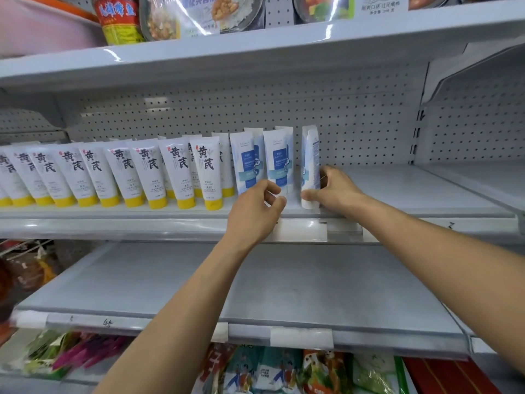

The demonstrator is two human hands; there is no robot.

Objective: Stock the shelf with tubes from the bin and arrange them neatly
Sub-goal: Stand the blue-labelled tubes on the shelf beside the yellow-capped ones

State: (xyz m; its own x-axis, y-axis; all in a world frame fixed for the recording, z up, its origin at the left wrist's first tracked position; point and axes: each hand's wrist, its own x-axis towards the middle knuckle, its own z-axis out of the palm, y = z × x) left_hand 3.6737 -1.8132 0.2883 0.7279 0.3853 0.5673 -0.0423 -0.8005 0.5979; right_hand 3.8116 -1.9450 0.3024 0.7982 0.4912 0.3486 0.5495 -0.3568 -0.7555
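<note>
A long grey metal shelf (397, 191) holds a row of tubes that stand on their caps. On the left part stand many white plastic tubes with yellow caps (153, 172) and big black letters, some near and some farther back. Right of them stand the white and blue plastic tubes (245, 163), two in front with more tucked behind.

The last white and blue tube (310, 155) is at the right end of the row, near the front edge of the shelf. It stands up, turned so its thin side faces us. There is a small gap between it and the tube on its left.

The right hand (335, 191) holds this last tube low down. The thumb lies across the front by the cap and the fingers curl round the back.

The left hand (255, 211) is just in front of the bottom of the second blue tube (277, 163). Its fingers are bent, close to the thumb. I cannot tell if they pinch that tube or only touch it.

Behind the tubes is a white back wall with small holes (341, 115). Up above stands a red and yellow jar (119, 21) beside food packs. Below is a lower grey shelf board (284, 288), and under it lie bright snack bags (284, 371).
</note>
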